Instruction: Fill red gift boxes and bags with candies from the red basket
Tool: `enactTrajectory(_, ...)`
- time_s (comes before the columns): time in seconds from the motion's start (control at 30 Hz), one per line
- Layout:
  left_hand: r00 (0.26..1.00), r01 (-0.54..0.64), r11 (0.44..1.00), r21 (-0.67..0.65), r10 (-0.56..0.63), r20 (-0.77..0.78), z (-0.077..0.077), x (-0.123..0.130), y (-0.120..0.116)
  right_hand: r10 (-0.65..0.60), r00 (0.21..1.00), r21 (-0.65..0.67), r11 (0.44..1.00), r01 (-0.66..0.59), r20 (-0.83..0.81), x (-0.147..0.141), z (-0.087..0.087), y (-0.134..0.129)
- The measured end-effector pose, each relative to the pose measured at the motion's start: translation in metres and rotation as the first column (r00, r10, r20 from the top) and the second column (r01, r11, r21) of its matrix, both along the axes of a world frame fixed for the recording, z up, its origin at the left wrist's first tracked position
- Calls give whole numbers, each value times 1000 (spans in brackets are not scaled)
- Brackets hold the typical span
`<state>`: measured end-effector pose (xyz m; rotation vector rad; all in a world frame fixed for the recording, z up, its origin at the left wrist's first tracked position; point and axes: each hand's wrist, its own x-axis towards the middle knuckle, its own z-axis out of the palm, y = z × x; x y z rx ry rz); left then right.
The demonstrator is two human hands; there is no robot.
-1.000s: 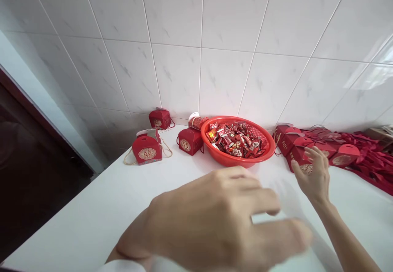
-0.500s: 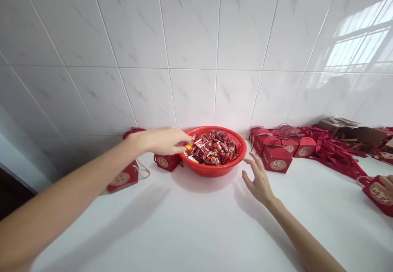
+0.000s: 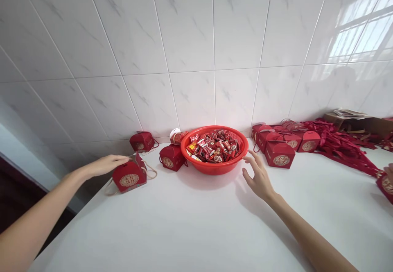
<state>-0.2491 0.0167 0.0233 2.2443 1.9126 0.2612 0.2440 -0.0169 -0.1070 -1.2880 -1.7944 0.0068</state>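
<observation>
My left hand (image 3: 106,165) reaches over the top of a red gift box (image 3: 129,177) with a gold round emblem and rope handles, near the table's left edge. Its fingers are stretched out and seem to touch the lid flaps. My right hand (image 3: 258,180) is open, fingers apart and curved, beside the right rim of a red plastic basket (image 3: 215,168). Wrapped candies (image 3: 213,147), mostly red, fill the basket. Left of it sit another red box (image 3: 172,157) and, farther back, a small red box (image 3: 142,141). A red-and-white item (image 3: 178,137) is partly hidden behind the basket.
Several red boxes (image 3: 280,154) stand right of the basket. Beyond them lie a heap of dark red ribbons (image 3: 330,141) and a brown carton (image 3: 376,124). At the right edge, another person's hand (image 3: 389,172) touches a red box (image 3: 385,186). A tiled wall (image 3: 193,96) borders the white table (image 3: 196,223).
My left hand has moved left from the candy basket to the red box. My right hand stays beside the basket. The view has shifted slightly left.
</observation>
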Motion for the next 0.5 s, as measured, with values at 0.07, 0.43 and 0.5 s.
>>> enactTrajectory(0.07,984,-133,980,-150,149,99,4,6,0,4,1000,6,1000,-4,-5,-1,-1,0)
enactTrajectory(0.43,973,39,890,-454,70,222,31,80,-24,9,999,125,992,-4,-34,1,-7,5)
enactTrajectory(0.5,971,108,895,-434,0,241,23,104,-26,32,998,164,986,-22,-56,-4,-1,1)
